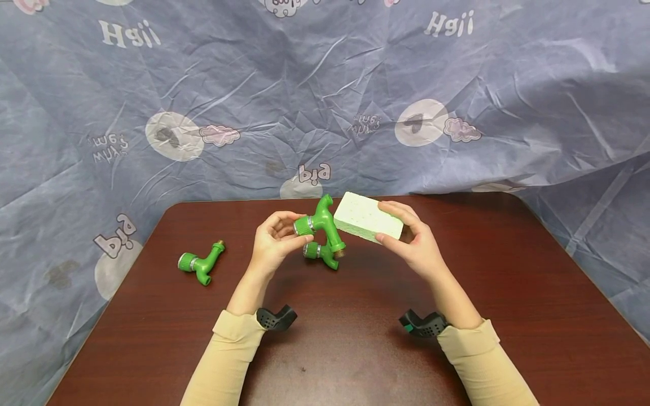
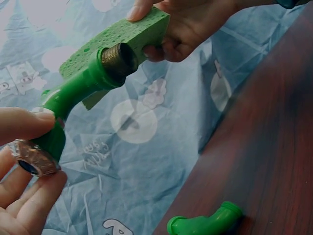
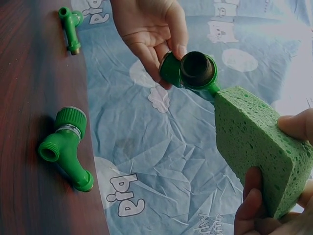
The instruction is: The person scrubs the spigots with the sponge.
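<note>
We see three bright green taps (image 1: 325,225) with silvery collars and brass-coloured threads, a pale green speckled sponge (image 1: 367,217), a dark reddish-brown table (image 1: 355,338), beige sleeves (image 1: 233,349), and a grey-blue cloth (image 1: 304,84) printed with white circles, pink clouds and white lettering.

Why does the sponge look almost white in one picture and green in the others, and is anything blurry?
Head view: even, bright light washes the sponge pale; everything is sharp, with slight wide-angle bending at the edges. Left wrist view: the left hand is close and soft, the backdrop glares at top left. Right wrist view: dimmer, the sponge reads green, backdrop overexposed at right.
</note>
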Available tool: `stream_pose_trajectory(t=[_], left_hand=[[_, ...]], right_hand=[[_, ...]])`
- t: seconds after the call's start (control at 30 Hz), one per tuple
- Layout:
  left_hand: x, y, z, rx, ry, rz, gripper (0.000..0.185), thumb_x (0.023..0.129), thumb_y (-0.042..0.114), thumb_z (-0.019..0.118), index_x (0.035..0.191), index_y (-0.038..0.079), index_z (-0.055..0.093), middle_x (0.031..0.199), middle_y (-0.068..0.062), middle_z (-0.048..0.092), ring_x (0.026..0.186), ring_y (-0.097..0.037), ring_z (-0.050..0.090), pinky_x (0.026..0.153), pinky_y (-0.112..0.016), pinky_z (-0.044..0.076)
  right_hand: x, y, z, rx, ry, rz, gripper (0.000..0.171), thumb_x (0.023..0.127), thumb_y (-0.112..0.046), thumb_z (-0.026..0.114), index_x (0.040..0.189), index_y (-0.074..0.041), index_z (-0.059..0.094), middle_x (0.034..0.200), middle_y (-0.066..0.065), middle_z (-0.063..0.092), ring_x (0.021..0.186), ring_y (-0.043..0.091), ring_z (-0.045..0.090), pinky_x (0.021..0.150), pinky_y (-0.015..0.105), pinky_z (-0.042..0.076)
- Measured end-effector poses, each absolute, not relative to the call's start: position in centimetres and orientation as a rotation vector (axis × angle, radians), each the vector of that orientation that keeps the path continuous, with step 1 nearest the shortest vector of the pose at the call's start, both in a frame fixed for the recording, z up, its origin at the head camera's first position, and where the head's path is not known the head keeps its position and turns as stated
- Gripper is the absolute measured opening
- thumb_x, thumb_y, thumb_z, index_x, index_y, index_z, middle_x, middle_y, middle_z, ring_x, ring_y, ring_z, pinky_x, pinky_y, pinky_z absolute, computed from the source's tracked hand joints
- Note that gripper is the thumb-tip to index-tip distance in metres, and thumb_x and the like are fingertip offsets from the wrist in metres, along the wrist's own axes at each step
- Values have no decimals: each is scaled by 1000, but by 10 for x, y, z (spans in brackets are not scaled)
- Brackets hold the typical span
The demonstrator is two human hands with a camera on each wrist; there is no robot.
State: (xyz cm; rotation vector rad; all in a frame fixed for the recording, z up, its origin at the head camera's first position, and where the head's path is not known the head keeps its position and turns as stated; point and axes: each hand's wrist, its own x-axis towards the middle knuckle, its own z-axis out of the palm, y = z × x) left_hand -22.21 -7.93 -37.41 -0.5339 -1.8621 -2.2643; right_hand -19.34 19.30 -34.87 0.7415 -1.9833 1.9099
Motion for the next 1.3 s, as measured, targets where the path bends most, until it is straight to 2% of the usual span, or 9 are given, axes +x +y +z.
stream_pose_trajectory(t=[0.17, 0.37, 0.57, 0.83, 0.97, 1.17, 1.3], left_hand=[[-222, -80, -375, -564, -1976, -2280, 46, 69, -14, 73, 113, -8, 60, 96, -3, 68, 79, -15, 66, 64, -23, 53], [-221, -77, -374, -578, -2106, -2190, 44, 67, -14, 76, 108, -8, 59, 102, -17, 67, 79, -14, 66, 70, -25, 53], [-216, -75, -370, -620, -2152, -2112, 43, 66, -13, 78, 105, -11, 62, 99, -27, 65, 75, -12, 65, 73, -35, 54], [-218, -74, -378, -683, -2035, -2225, 43, 64, -13, 78, 103, -10, 60, 101, -20, 67, 79, -16, 67, 68, -26, 54], [-219, -74, -381, -725, -2047, -2206, 43, 65, -12, 79, 103, -9, 61, 100, -21, 67, 80, -17, 66, 68, -26, 54], [-219, -72, -380, -740, -2132, -2239, 51, 66, -12, 77, 115, -8, 61, 106, -18, 66, 82, -15, 66, 73, -27, 54], [-218, -71, -381, -735, -2177, -2270, 47, 66, -12, 78, 110, -9, 64, 103, -15, 66, 78, -17, 67, 71, -29, 55]], right_hand=[[-193, 191, -349, 742, -2002, 1900, 51, 75, 19, 65, 124, 12, 52, 130, 17, 44, 100, 17, 53, 70, 19, 51], [-192, 189, -349, 741, -2033, 1875, 51, 76, 17, 66, 124, 11, 52, 129, 17, 44, 100, 17, 53, 69, 20, 52], [-192, 188, -351, 739, -2081, 1842, 52, 76, 15, 67, 125, 7, 54, 129, 14, 45, 97, 18, 55, 70, 20, 52], [-191, 184, -350, 787, -2044, 1899, 52, 76, 17, 65, 126, 10, 51, 129, 17, 44, 100, 18, 53, 74, 19, 50], [-191, 183, -350, 806, -2037, 1923, 52, 77, 17, 64, 126, 11, 50, 130, 17, 44, 100, 18, 53, 75, 19, 50], [-191, 183, -353, 868, -2056, 1943, 53, 77, 17, 64, 127, 11, 49, 131, 17, 42, 100, 18, 54, 76, 21, 51], [-190, 182, -354, 884, -2077, 1939, 53, 77, 16, 64, 128, 10, 49, 131, 17, 41, 99, 19, 54, 73, 22, 52]])
